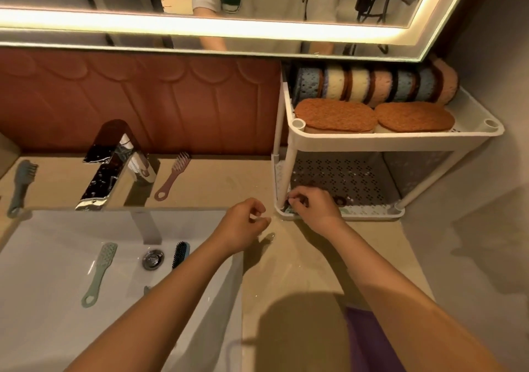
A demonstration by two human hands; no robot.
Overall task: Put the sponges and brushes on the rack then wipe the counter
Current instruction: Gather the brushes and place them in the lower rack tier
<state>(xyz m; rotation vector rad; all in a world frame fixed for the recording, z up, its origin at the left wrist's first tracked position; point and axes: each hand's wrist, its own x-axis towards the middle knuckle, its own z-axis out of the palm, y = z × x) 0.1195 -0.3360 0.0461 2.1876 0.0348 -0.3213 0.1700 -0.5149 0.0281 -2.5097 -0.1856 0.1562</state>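
The white two-tier rack [297, 139] stands at the counter's back right. Its top shelf holds several sponges [375, 85] on edge and two brown-topped ones [335, 115] lying flat. My right hand [312, 205] is at the front of the lower shelf [343, 171], fingers pinched on a brush that the hand mostly hides. My left hand [243, 222] hovers over the counter beside it, loosely curled and holding nothing. A pink brush [173, 175] and a grey-green brush [21, 188] lie behind the sink. In the basin lie a pale green brush [100, 273] and a black-bristled brush [179, 254].
The chrome faucet [114, 165] rises behind the white sink [43, 257]. A purple cloth [369, 340] lies on the beige counter [286, 263] near the front edge, partly under my right forearm. A lit mirror [200, 25] hangs above, and a grey wall closes the right side.
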